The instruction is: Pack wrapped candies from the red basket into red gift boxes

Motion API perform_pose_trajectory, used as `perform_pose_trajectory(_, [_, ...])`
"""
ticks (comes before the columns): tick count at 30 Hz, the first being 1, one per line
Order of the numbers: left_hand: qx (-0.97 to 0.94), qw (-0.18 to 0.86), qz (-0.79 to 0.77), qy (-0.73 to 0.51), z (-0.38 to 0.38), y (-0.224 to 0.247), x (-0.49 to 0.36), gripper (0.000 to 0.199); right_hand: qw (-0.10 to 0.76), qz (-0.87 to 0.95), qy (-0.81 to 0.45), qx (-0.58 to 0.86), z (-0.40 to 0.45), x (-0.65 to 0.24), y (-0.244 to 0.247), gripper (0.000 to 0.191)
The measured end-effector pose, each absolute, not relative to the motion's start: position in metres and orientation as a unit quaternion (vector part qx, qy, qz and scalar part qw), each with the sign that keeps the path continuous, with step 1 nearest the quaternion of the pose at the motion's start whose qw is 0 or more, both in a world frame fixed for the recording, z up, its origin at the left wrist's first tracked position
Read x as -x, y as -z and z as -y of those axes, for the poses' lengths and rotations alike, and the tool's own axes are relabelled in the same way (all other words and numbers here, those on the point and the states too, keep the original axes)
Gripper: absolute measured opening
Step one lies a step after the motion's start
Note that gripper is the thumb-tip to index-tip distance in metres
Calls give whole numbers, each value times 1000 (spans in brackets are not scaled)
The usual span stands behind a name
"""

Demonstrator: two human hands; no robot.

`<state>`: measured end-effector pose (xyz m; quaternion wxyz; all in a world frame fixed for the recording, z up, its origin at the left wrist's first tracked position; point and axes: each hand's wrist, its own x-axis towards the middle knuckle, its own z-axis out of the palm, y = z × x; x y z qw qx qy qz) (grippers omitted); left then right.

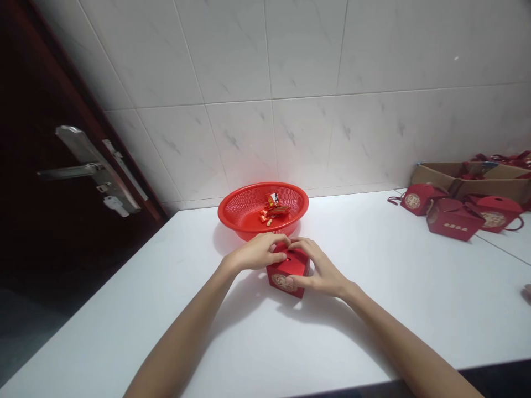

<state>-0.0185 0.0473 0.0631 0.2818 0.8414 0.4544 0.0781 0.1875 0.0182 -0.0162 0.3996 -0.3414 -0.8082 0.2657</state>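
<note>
A small red gift box (pixel 295 264) with a gold round emblem on its front stands on the white table, a small slot visible in its top. My left hand (pixel 258 252) is on the upper left of the box, thumb and fingers closing on the top flaps. Around the right side goes my right hand (pixel 321 272), its thumb against the front face and its fingertips on the top near the back edge. Just behind the box sits a red plastic basket (pixel 226 217) holding a few wrapped candies (pixel 276 211).
Several more red gift boxes (pixel 454 220), some with cord handles, stand at the right. Behind them a cardboard carton (pixel 440 172) holds more red items. The white table (pixel 166 309) meets a tiled wall (pixel 307 138); a dark door (pixel 33 232) is at the left.
</note>
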Motion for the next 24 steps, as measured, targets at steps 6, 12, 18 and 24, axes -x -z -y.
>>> perform_pose_trajectory(6, [-843, 283, -451, -83, -47, -62, 15, 26, 400, 814, -238, 349, -23, -191, 19, 48])
perform_pose_trajectory(12, [-827, 230, -501, -114, -45, -52, 8, 33, 405, 795, -228, 391, -29, -199, 18, 48])
perform_pose_trajectory(18, [-825, 234, -503, -107, -45, -48, 7, 32, 397, 781, -270, 399, -29, -200, 17, 42])
perform_pose_trajectory(24, [-828, 256, -490, -96, -48, -50, 8, 28, 384, 778, -305, 393, -29, -201, 16, 42])
